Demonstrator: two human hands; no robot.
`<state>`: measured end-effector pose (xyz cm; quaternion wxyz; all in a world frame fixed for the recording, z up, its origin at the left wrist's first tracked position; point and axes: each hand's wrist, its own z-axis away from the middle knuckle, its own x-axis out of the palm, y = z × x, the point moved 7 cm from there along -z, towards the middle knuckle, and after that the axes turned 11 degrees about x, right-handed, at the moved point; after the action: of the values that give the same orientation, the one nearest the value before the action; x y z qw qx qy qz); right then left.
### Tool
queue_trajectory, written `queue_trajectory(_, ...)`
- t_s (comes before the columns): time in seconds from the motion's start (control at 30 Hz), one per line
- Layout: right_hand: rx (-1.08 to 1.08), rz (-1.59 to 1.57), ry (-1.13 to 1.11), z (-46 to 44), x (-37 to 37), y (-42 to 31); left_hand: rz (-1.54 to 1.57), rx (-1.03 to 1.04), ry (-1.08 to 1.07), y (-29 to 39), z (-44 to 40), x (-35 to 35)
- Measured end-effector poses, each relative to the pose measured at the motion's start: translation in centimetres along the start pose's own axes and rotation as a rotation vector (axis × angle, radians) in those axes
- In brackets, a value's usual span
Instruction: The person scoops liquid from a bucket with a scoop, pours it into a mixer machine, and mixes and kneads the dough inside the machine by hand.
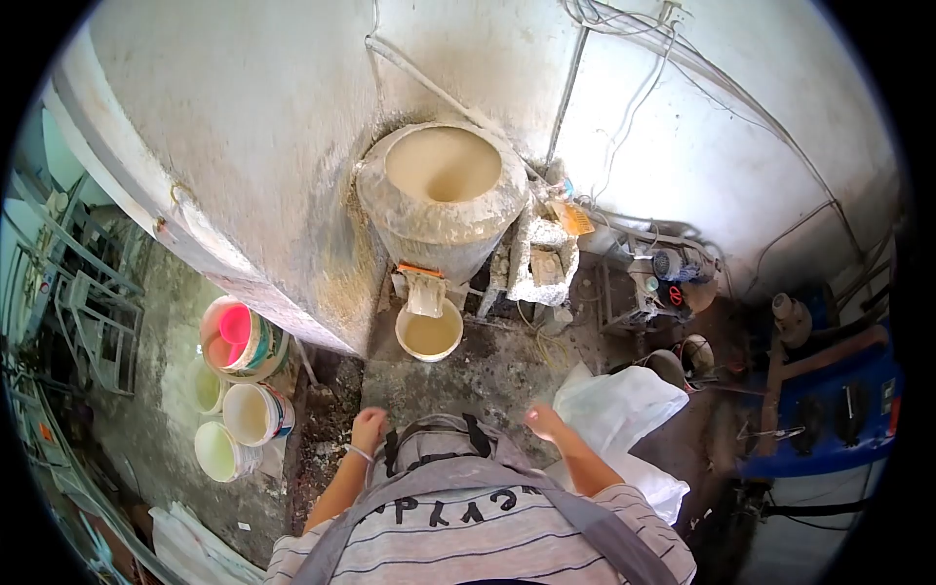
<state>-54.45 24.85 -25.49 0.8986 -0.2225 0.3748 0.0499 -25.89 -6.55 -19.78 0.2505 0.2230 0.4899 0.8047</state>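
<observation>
My left hand [369, 429] is at my side, fingers curled in, with a band on the wrist and nothing seen in it. My right hand [544, 422] is likewise curled closed, near a white plastic sack [624, 405]; I see nothing in it. Ahead of me stands a large crusted drum [444, 224], its round mouth showing pale beige contents with a dip in the middle. Under the drum's spout [426, 294] sits a white bucket [429, 333] of beige liquid. Neither hand touches the drum or the bucket.
Several buckets [258, 414] stand on the left, one stack topped by a pink container [234, 324]. A crusted trough [543, 261] with an orange scraper [573, 218] adjoins the drum. A cluttered stand [648, 292] and blue machine [829, 419] are at right.
</observation>
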Motion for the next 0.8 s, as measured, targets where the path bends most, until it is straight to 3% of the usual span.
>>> queue_trajectory(0.03, 0.048, -0.091, -0.01, 0.1, 1.2, 1.7, 0.042, -0.149, 0.06, -5.3, 0.2, -2.9)
queue_trajectory(0.13, 0.684, -0.868, -0.297, 1.5, 8.2, 8.1, 0.008, -0.488, 0.233, -16.6, 3.9, -10.6)
queue_trajectory(0.23, 0.765, -0.748, -0.275, 3.6, 9.6, 8.5, -0.088, -0.603, 0.285, -20.0, 6.8, -14.3)
queue_trajectory(0.33, -0.338, 0.557, -0.058, 1.2, 11.7, 5.7, -0.139, -0.592, 0.277, -20.1, 6.6, -15.0)
queue_trajectory(0.43, -0.218, 0.75, -0.071, -0.3, 12.1, 5.4, -0.191, -0.512, 0.229, -19.3, 4.2, -14.0)
queue_trajectory(0.5, 0.237, 0.066, -0.111, 0.3, 8.1, 4.7, -0.236, -0.432, 0.179, -18.3, 1.9, -12.8)
queue_trajectory(0.6, -0.241, 0.37, 0.148, -1.1, 6.7, 1.3, -0.336, -0.276, 0.112, -16.0, -1.4, -10.7)
queue_trajectory(0.7, 0.433, -0.357, -0.007, 0.3, 3.4, 0.2, -0.464, -0.059, 0.094, -13.6, -3.1, -9.9)
queue_trajectory(0.73, 0.43, -0.424, -0.008, 0.6, 3.1, -1.0, -0.506, 0.017, 0.097, -12.6, -3.2, -9.7)
queue_trajectory(0.8, 0.423, -0.558, -0.007, 0.9, 3.1, -2.7, -0.412, -0.05, 0.094, -13.5, -3.3, -11.0)
